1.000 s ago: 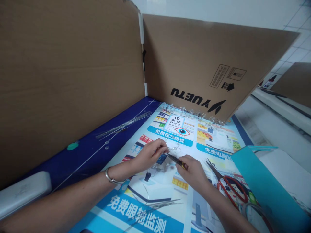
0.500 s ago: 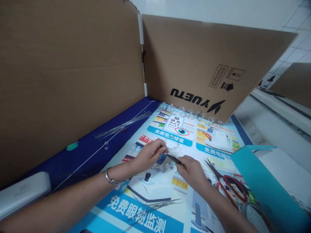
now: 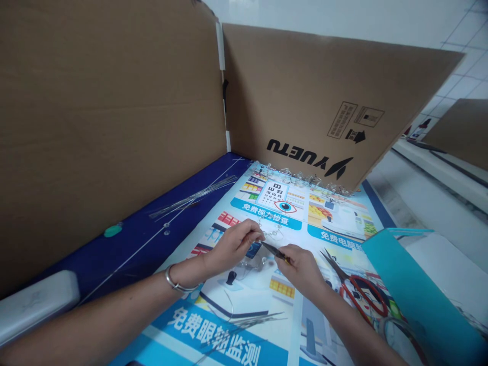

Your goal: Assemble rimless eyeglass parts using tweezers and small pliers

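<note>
My left hand (image 3: 241, 241) is closed in a pinch over the printed sheet, its fingertips round a thin wire strung with clear beads (image 3: 273, 233). The wire loops out beyond the fingers, and more clear beads hang below them; the exact pinch point is hidden. In my right hand (image 3: 302, 265) is a pair of pliers (image 3: 275, 251) with dark, narrow jaws. The tips of the jaws meet the work at my left fingertips. Whether the jaws are closed on the wire I cannot make out.
Red-handled scissors (image 3: 362, 292) lie right of my right hand, beside a round clear container (image 3: 402, 338) and a teal box (image 3: 423, 290). Loose wires (image 3: 251, 323) lie in front; another wire bundle (image 3: 194, 195) rests at left. Cardboard panels (image 3: 305, 96) stand behind, with beaded pieces (image 3: 305, 178) along their foot.
</note>
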Action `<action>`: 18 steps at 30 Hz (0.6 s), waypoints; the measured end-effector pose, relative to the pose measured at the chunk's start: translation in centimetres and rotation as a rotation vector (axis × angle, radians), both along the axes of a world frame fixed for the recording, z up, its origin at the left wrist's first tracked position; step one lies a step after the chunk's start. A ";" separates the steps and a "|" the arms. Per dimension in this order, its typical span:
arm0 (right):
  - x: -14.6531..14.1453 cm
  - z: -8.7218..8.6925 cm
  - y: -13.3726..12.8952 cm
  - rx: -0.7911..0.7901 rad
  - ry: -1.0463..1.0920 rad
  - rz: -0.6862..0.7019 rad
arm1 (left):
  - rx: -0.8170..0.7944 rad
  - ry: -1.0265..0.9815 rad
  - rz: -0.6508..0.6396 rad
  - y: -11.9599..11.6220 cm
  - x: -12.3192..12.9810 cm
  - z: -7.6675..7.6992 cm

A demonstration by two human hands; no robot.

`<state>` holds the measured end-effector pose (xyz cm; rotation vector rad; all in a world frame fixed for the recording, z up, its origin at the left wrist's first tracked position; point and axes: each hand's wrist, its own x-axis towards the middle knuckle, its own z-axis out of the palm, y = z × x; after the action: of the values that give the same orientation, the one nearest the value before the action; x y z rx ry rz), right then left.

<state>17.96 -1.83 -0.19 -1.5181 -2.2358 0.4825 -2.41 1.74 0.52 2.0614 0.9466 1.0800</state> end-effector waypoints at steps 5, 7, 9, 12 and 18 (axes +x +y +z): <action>0.1 0.2 0.0 -0.020 0.016 0.017 | -0.023 -0.034 -0.053 0.3 -0.2 -0.3; 0.1 0.2 0.0 -0.023 0.018 0.025 | -0.040 -0.049 -0.059 0.5 -0.2 -0.4; 0.0 0.1 0.0 -0.022 0.019 0.029 | -0.051 -0.059 -0.055 0.5 -0.2 -0.3; 0.0 0.1 0.0 -0.021 0.020 0.021 | -0.049 -0.059 -0.049 0.6 -0.1 -0.3; -0.1 0.2 0.0 -0.035 0.014 -0.002 | 0.021 -0.003 0.006 0.3 0.0 -0.2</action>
<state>17.90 -1.79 -0.02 -1.5292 -2.2259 0.5330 -2.44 2.04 0.30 2.0740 0.9445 1.1006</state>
